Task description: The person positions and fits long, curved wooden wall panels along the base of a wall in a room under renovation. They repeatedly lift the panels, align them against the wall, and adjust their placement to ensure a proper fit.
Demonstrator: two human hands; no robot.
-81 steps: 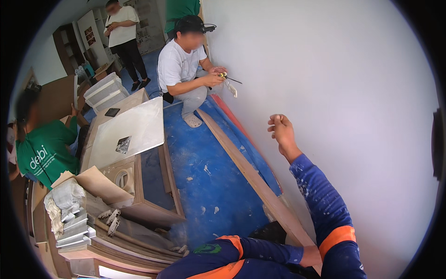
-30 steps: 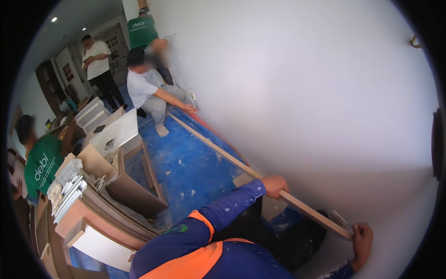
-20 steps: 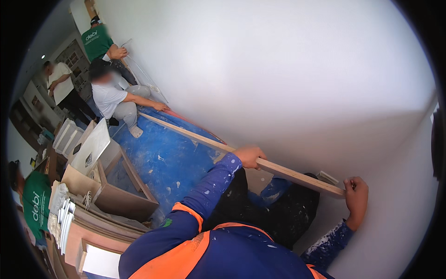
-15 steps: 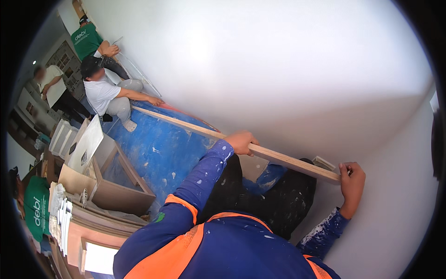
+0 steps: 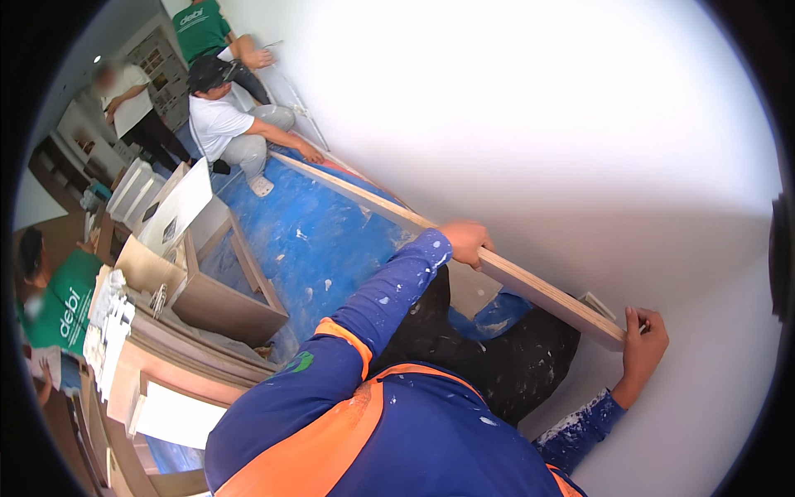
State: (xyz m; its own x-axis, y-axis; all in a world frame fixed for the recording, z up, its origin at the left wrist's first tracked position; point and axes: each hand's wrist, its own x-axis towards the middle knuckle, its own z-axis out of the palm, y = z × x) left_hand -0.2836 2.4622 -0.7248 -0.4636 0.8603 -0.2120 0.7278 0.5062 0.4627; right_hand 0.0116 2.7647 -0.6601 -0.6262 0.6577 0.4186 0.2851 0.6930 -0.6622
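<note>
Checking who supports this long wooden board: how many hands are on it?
3. The left hand grips its middle, the right hand holds its near end at the wall, and a co-worker's hand rests on the long wooden board at its far end.

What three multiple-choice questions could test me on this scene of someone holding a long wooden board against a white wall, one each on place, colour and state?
1. Where does the person's right hand sit on the long pale wooden board?
A. At its near end, by the wall corner
B. At its middle
C. At its far end

2. What colour is the floor covering?
A. Green
B. Blue with white splashes
C. Red

3. How is the board held?
A. Lying flat on the floor, untouched
B. Standing upright
C. Gripped by the left hand and right hand, along the white wall

Answers:
1 A: the right hand's fingers wrap the board's near end.
2 B: the sheet is blue, flecked white.
3 C: both hands hold it, and a crouching co-worker's hand rests on its far end.
</note>
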